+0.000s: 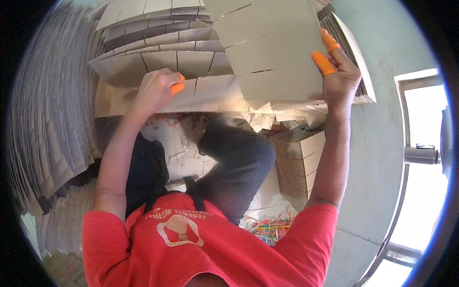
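Right hand holds slit cardboard panel by its right edge, thumb over the face; edge grip probably leaves the slits clear. Left hand: fingers narrow, beside slit cardboard strip; cannot tell whether they pinch it. Well left of those fingers, tall cardboard stack, likely kept there for reach. Panel grey, flat, matte, straight cuts. Orange finger covers snug. Below right fingers, tangled multicoloured strands.

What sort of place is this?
Probably a cardboard or packaging workshop: a tall pile of sheets stands at left, the right hand holds a slotted cardboard sheet, and a tangle of coloured strips lies below.
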### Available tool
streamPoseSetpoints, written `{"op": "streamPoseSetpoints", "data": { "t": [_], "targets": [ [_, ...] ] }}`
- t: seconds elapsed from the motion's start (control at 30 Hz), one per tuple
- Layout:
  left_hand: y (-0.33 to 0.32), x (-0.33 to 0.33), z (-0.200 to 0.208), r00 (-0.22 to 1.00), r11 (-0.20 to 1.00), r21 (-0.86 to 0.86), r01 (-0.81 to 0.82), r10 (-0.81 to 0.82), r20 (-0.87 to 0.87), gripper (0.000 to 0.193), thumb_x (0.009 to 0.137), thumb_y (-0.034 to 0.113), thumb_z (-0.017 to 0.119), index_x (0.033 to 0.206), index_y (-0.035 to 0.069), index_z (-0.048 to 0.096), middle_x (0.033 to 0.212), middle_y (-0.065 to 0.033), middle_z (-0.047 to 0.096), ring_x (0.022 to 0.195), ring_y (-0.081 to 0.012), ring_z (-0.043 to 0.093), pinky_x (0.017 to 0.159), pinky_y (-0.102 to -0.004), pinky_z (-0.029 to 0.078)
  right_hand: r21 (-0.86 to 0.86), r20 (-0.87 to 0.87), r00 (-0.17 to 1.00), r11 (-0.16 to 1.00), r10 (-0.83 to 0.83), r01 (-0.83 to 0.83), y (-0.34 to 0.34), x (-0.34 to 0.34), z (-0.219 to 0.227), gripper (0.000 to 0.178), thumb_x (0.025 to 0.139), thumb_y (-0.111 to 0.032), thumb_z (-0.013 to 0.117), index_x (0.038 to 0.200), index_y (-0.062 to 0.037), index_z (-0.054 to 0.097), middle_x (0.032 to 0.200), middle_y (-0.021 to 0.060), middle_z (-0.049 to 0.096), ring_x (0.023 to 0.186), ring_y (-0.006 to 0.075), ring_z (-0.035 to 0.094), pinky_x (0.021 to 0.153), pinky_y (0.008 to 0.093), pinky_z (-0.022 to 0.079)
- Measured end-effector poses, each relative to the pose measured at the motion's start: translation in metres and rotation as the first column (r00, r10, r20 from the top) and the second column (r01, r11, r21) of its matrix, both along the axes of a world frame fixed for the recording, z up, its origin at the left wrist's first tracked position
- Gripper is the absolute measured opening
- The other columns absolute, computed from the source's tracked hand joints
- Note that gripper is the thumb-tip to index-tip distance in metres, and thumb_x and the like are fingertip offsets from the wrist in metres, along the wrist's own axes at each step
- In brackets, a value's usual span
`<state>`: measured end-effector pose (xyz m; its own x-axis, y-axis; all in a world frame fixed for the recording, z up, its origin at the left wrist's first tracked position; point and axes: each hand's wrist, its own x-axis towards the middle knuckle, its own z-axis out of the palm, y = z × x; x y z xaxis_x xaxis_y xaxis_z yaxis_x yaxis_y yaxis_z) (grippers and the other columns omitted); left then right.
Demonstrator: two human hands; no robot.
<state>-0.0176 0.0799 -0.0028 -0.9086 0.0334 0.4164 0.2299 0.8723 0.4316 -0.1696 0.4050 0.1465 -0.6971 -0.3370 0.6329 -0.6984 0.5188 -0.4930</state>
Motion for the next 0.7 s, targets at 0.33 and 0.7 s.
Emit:
{"op": "streamPoseSetpoints", "data": {
  "t": [0.33, 0.7],
  "targets": [
    [-0.013, -0.023, 0.02, 0.961, 0.999, -0.05, -0.02, 0.006, -0.277, 0.022, 0.078, 0.011, 0.073, 0.098, 0.002, 0.07, 0.091, -0.0149, 0.068, 0.086, -0.0331, 0.064, 0.073, -0.0432, 0.052, 0.085, -0.057, 0.997, 0.996, 0.046, -0.041, -0.02, -0.013, -0.028, 0.048, 0.08, -0.004, 0.077, 0.126, -0.0122, 0.067, 0.096, 0.0061, 0.075, 0.076, 0.0053, 0.063, 0.072, 0.0247, 0.054],
    [-0.031, -0.041, -0.003, 0.995, 0.989, -0.115, -0.092, 0.094, 0.014, 0.014, 0.077, 0.011, 0.073, 0.084, 0.003, 0.065, 0.078, -0.0157, 0.061, 0.082, -0.0364, 0.061, 0.071, -0.0464, 0.049, 0.02, 0.013, 0.994, 0.994, 0.107, -0.107, -0.024, -0.015, -0.034, 0.051, 0.078, -0.004, 0.079, 0.127, -0.009, 0.065, 0.111, 0.007, 0.073, 0.088, 0.0048, 0.064, 0.083, 0.0234, 0.054]
  ]
}}
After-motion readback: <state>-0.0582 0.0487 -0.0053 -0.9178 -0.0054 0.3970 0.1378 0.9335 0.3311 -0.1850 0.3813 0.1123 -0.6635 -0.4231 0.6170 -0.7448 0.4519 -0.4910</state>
